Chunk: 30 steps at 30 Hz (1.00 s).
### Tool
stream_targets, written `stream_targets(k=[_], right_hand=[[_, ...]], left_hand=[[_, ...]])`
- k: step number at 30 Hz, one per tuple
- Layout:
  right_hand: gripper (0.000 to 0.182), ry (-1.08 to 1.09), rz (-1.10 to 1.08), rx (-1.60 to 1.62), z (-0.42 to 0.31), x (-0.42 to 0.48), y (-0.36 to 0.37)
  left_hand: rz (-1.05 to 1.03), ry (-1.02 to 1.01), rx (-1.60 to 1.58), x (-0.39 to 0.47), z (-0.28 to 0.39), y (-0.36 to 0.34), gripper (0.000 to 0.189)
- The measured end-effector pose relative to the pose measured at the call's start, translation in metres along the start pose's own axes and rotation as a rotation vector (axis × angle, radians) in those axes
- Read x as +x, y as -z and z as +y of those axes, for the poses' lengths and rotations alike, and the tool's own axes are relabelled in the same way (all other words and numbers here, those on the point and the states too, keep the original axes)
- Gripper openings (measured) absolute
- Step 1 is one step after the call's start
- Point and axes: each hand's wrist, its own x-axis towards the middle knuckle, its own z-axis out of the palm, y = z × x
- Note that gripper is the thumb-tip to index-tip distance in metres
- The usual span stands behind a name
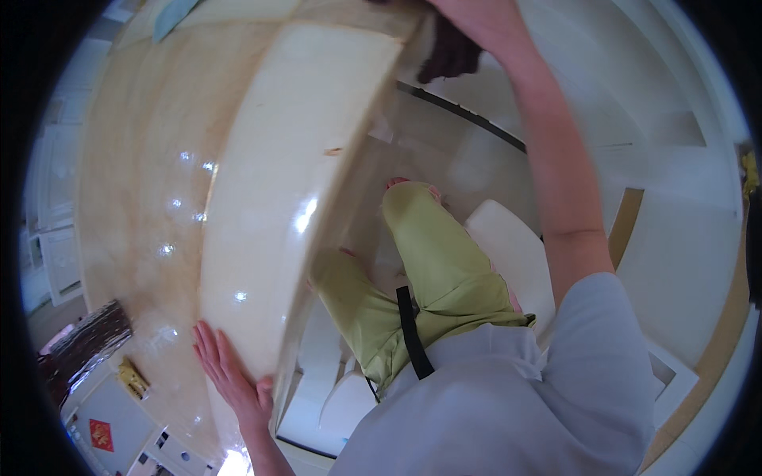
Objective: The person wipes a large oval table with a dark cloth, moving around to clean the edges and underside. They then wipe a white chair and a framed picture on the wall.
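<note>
My left hand (229, 372) lies palm down on the glossy cream and tan tabletop (262, 172), close to its near edge. The fingers point away from me, the thumb sits a little apart, and nothing is held. At the top of the picture my right hand (470, 21) is cut off by the rim, so its fingers are hidden. Right beside it, below the wrist, hangs a dark brown, soft-looking bundle (455, 53); whether the hand grips it is unclear.
Toward the table's far edge lies a shiny dark brown bundle (89, 348), with a small yellow packet (132, 378) nearby. A pale blue object (172, 18) is at the upper left. Beside my legs stands a white seat (512, 250). A red paper decoration (101, 435) shows at lower left.
</note>
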Motion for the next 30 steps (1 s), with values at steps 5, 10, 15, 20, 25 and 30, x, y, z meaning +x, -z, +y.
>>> stream_targets(k=[5, 10, 15, 20, 25, 30], right_hand=[[0.04, -0.1, 0.013, 0.329, 0.01, -0.01, 0.011], [0.035, -0.213, 0.276, 0.548, 0.056, -0.05, 0.017], [0.055, -0.502, 0.567, 0.455, 0.125, -0.105, -0.041], [0.065, -0.214, 0.5, 0.28, 0.088, -0.125, -0.143], [0.064, -0.265, 0.663, 0.259, 0.12, -0.118, -0.187], [0.054, -0.66, 0.455, 0.411, 0.242, -0.123, -0.207]], left_hand=[[0.128, -0.044, 0.058, 0.001, 0.004, -0.003, 0.08], [0.379, -0.164, -0.16, -0.004, 0.097, -0.043, 0.06], [0.124, -0.169, -0.521, 0.06, 0.185, -0.133, 0.048], [0.027, 0.08, -0.925, 0.106, 0.206, -0.195, 0.049], [-0.053, 0.338, -1.133, 0.137, 0.18, -0.245, 0.054], [-0.178, 0.598, -1.377, 0.213, 0.168, -0.29, 0.059]])
